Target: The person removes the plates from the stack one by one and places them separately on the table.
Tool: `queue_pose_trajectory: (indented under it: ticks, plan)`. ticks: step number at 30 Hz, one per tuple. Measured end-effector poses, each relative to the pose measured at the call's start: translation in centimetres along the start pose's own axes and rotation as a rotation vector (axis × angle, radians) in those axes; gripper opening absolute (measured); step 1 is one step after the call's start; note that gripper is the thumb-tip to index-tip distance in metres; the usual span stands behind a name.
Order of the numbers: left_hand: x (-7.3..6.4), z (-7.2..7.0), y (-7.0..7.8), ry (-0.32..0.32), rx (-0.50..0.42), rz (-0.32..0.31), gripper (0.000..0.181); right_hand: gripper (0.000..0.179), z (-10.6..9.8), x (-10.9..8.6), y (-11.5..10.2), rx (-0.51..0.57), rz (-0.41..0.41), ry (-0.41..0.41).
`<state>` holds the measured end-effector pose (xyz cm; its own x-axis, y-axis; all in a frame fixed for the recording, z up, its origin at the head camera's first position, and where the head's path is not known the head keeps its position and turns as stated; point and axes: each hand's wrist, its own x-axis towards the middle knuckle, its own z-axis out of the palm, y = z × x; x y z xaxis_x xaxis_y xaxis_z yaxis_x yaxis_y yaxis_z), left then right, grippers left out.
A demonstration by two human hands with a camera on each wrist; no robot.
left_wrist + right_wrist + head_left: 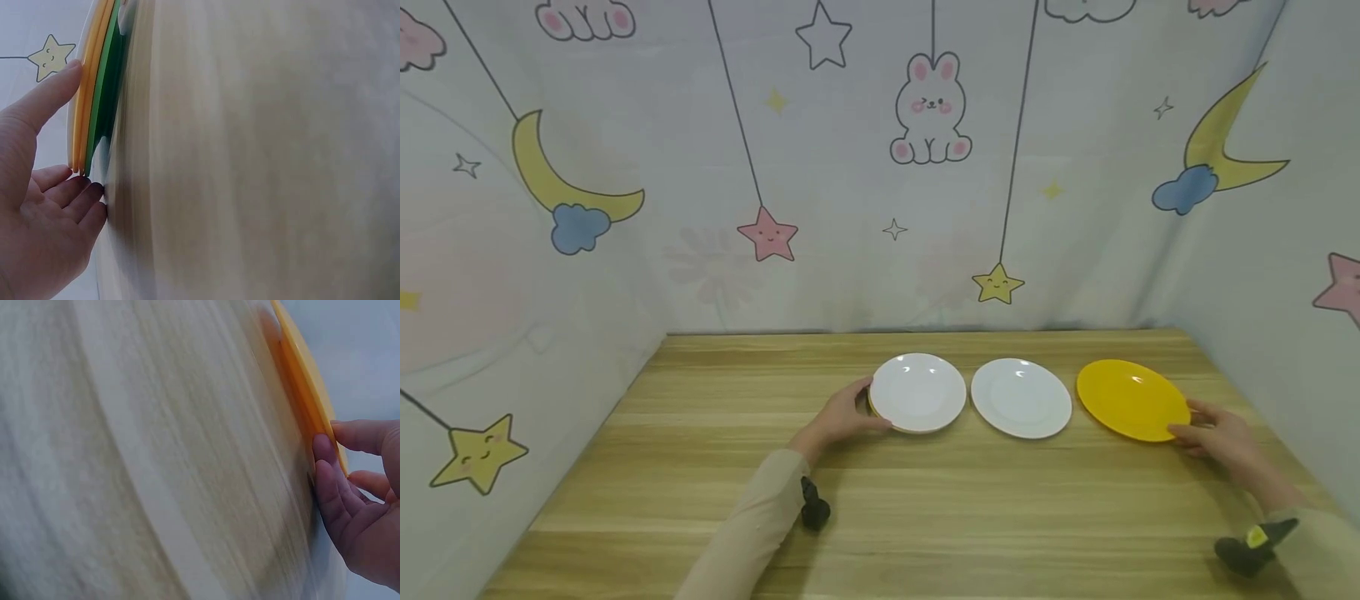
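A white plate (917,393) tops a stack at the middle of the table. In the left wrist view, orange-yellow plates (87,94) and a green plate (107,87) show beneath it. My left hand (838,423) holds the stack's left side, thumb on the near rim and fingers round the edge. Another white plate (1021,398) lies just right of the stack, untouched. At the far right, my right hand (1223,437) pinches the right rim of a yellow plate (1131,400). The right wrist view shows fingertips under that plate's rim and the thumb on top.
The wood-grain table (925,517) runs back to a white curtain (850,167) printed with stars, moons and a rabbit. Curtain also closes both sides. The plates lie in a row near the table's back edge.
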<state>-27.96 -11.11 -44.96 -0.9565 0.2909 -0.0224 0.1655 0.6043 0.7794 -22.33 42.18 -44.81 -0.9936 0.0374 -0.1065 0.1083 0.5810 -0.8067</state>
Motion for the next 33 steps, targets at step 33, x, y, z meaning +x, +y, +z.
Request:
queue_pose_trajectory:
  ticks: [33]
  plan:
    - [-0.2, -0.1, 0.2, -0.003, 0.015, -0.010, 0.090, 0.074, -1.1, 0.1, -1.2, -0.092, -0.014, 0.013]
